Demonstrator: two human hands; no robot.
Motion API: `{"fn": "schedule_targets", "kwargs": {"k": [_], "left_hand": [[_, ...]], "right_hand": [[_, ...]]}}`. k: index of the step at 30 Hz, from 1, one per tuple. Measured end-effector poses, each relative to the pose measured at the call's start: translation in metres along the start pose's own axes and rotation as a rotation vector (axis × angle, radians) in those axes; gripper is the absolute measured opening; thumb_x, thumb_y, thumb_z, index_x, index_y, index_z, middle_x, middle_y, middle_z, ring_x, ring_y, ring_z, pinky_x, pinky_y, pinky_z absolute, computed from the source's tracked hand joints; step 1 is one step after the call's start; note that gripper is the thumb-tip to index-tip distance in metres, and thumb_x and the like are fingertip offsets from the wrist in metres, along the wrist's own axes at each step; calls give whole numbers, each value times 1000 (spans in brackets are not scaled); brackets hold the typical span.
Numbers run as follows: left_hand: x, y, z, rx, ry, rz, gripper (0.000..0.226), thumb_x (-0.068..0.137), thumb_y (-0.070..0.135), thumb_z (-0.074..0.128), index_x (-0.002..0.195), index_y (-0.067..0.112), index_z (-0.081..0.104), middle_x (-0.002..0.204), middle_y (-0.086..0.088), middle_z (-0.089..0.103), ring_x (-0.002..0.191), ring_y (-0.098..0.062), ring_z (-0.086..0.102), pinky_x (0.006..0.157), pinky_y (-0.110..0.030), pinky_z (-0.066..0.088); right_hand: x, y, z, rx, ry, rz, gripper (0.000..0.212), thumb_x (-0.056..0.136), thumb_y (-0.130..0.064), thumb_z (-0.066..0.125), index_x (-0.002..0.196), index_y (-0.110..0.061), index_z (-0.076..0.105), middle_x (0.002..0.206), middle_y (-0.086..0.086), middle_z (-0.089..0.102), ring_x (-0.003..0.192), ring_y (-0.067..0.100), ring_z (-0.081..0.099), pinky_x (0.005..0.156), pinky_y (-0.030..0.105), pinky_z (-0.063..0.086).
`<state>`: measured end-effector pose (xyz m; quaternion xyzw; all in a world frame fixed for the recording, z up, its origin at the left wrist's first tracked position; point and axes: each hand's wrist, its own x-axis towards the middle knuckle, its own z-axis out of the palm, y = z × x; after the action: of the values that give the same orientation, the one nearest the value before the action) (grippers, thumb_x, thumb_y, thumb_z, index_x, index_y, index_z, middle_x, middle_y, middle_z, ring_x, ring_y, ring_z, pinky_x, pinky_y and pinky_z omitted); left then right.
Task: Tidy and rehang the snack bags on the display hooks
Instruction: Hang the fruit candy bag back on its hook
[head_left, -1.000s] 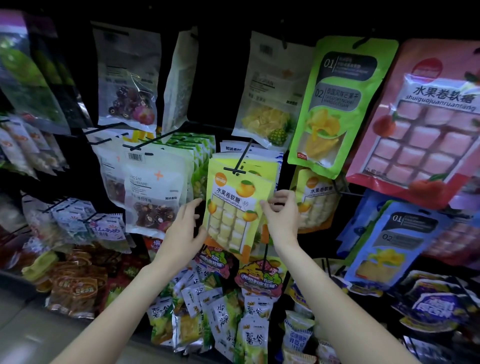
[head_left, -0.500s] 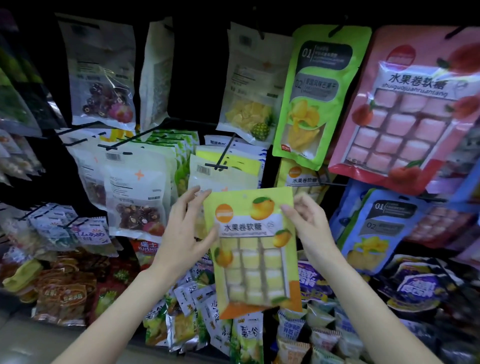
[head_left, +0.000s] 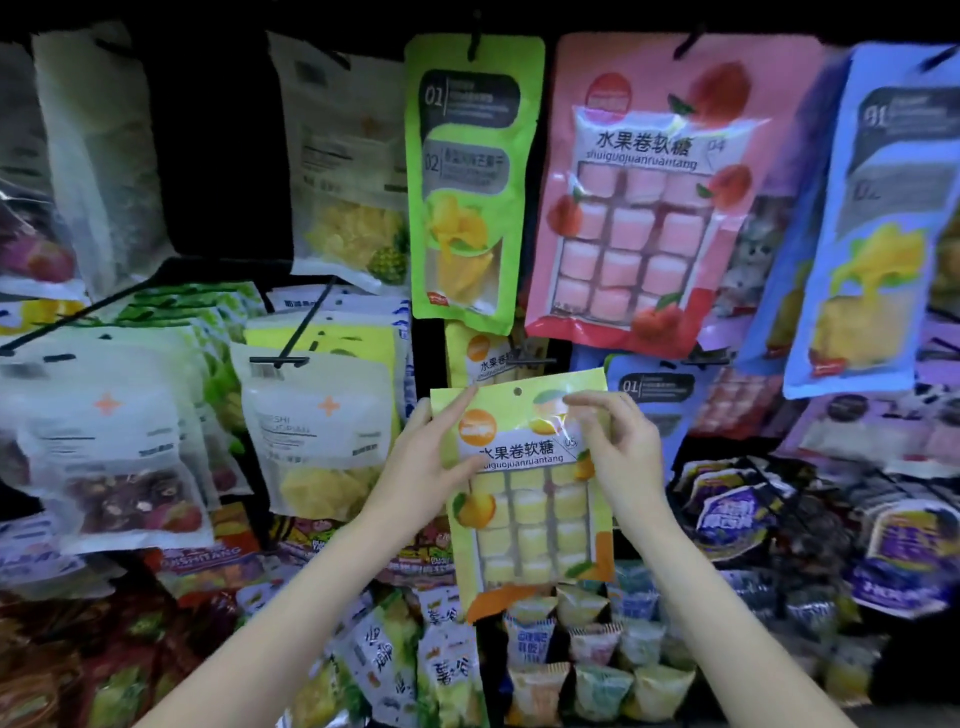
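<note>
Glossy yellow candy bag (head_left: 530, 499) — flat, rectangular, punched hole on top; left hand (head_left: 415, 467), right hand (head_left: 618, 457) pinch edges.

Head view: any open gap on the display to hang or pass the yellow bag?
One gap: the dark patch between the white upright bag and the pineapple bag. Elsewhere bags overlap. Both hands hold the yellow bag.
</note>
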<state>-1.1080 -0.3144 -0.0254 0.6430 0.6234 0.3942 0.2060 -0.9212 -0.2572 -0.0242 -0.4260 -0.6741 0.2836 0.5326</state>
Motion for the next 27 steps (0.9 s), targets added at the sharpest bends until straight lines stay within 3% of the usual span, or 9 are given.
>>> {"fn": "schedule_targets", "kwargs": {"k": [3,6,10,13,15,18,21,23,27], "left_hand": [[15,-2,0,47,22,12,76,87,20,65,138,50,15,154,-18,16,128,-12,38,73,4,18],[22,-5,-1,88,16,5,76,89,20,63,141,47,15,151,-21,20,142,-21,15,81,-5,19],[26,-6,-3,105,33,31,75,90,23,61,144,48,15,151,-20,20,144,-22,9,89,-9,20],[30,-3,-4,131,43,35,76,90,24,61,144,47,12,154,-16,14,143,-22,8,93,-13,22],[34,-1,-5,176,30,18,77,91,24,60,141,49,7,150,-21,19,135,-38,25,94,-21,31],[39,1,-3,226,15,9,77,91,23,59,137,48,3,142,-26,25,122,-43,36,82,-23,37],[43,0,-3,248,27,27,78,91,23,60,137,46,2,139,-24,27,98,-29,52,66,-19,31],[45,-3,-2,254,41,34,78,91,22,60,140,44,4,137,-20,28,85,-18,48,67,-17,30],[46,-8,6,307,74,20,73,96,18,51,143,43,1,150,-15,17,134,-27,28,99,-23,30]], "right_hand": [[3,5,-1,-127,-143,-45,35,88,-11,62,116,-30,57,97,-2,40,79,5,44,71,6,34],[4,9,2,-171,-217,-51,48,89,-13,61,125,-39,43,123,3,34,114,12,35,85,5,26],[12,6,4,-125,-203,-83,54,90,-12,60,130,-39,37,134,5,30,119,4,29,97,11,29],[21,8,5,-152,-214,-61,55,90,-12,59,130,-42,36,142,11,27,133,21,27,101,19,24],[25,8,7,-185,-243,-19,55,91,-12,58,130,-43,35,146,12,22,137,24,24,97,16,23],[28,7,9,-213,-266,24,55,92,-10,56,135,-38,36,151,11,15,143,18,11,95,11,19],[30,5,8,-235,-272,45,54,92,-10,56,139,-29,39,153,10,11,144,16,7,102,16,15],[32,5,8,-245,-272,50,54,92,-9,55,140,-27,38,153,10,10,143,16,9,98,12,13],[37,8,23,-354,-235,34,53,92,-3,53,141,-20,40,147,13,19,130,23,33,95,12,22]]}}
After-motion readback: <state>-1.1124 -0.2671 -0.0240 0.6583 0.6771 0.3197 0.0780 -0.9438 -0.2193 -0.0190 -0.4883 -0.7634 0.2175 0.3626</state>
